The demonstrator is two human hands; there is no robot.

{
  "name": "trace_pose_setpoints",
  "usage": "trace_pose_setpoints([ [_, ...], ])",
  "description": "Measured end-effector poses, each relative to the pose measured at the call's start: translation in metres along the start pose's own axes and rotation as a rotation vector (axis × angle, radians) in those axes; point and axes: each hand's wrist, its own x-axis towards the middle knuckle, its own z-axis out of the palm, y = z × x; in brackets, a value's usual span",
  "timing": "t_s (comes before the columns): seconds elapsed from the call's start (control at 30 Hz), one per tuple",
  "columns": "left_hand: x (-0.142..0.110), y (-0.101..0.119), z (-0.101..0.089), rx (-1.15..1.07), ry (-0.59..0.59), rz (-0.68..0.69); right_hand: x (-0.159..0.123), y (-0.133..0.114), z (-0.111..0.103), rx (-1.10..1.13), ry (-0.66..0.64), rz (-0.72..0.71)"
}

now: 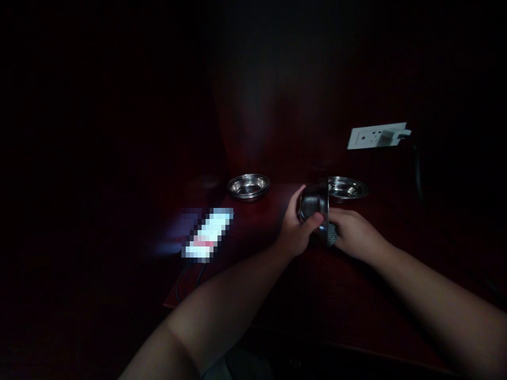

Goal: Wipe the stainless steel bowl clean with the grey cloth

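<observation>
One metal bowl [312, 201], tipped onto its side above the dark red tabletop [257, 224], mouth toward the right hand [358, 233]. Gripped by the outer wall in the left hand [296, 230], thumb along the near side, remaining fingers mostly hidden behind. Right fingers tucked at the mouth, against a grey textured pad [331, 235]; pinching or merely pressing, cannot tell. Judged thin-walled, light and stiff; unlikely to break, though liable to dent if dropped. Polished finish probably slippery, more so if wet; moisture not discernible in such dimness. Recommended hold: curved outer wall just below the rim, thumb opposite fingers, palm cupping the base. Just behind, one metal dish [352, 196]; farther left, stacked metal dishes [249, 197], apart from both hands.
</observation>
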Motion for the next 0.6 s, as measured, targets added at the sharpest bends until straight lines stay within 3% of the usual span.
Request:
trace_pose_setpoints([
  [0.17,0.001,-0.002,-0.002,0.018,0.029,0.000,0.000,-0.001,-0.001,0.147,-0.067,-0.030],
  [0.33,0.001,-0.001,-0.002,0.027,-0.023,0.000,0.001,-0.006,-0.005,0.374,-0.112,-0.066],
  [0.47,0.000,0.000,-0.002,0.023,-0.045,0.004,0.000,-0.011,-0.007,0.536,-0.099,0.000],
  [0.6,0.000,0.001,-0.002,0.027,-0.080,-0.010,-0.002,-0.013,-0.008,0.664,-0.001,0.111],
])
